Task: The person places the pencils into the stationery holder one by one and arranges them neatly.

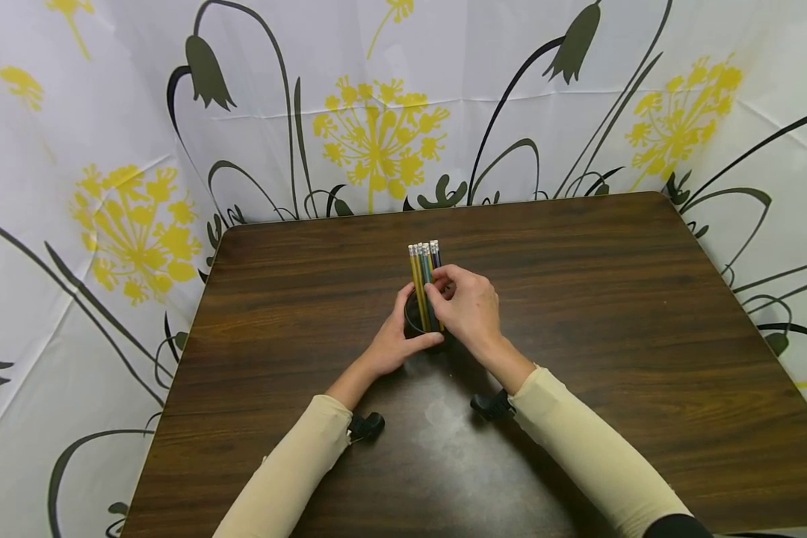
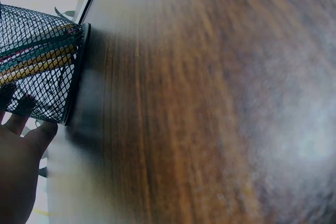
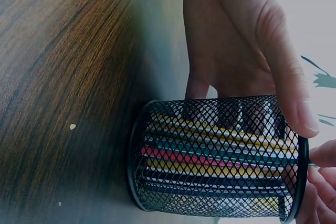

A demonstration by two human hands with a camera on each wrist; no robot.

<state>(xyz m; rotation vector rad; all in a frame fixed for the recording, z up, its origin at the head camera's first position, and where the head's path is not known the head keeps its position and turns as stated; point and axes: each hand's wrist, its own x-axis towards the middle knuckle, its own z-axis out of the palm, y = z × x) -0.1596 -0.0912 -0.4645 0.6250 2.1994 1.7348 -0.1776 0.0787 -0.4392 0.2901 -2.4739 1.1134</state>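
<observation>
A black mesh pencil cup (image 1: 412, 312) stands upright on the table, its wires plain in the right wrist view. Several pencils (image 1: 417, 276) rise from it, eraser ends up, in yellow, teal and dark colours; a red one shows through the mesh (image 3: 220, 156). My left hand (image 1: 391, 342) grips the cup from its left side, with the thumb along the near rim. Above the rim, my right hand (image 1: 471, 308) pinches among the pencils between thumb and fingers; how many it holds is hidden. Only the right fingertips (image 3: 323, 182) show at the right wrist view's edge.
The brown wood-grain table (image 1: 612, 321) reaches back to a white curtain (image 1: 498, 67) printed with yellow and dark green flowers. Small pale specks (image 3: 73, 127) lie on the tabletop near the cup. Each wrist wears a black camera (image 1: 366, 426).
</observation>
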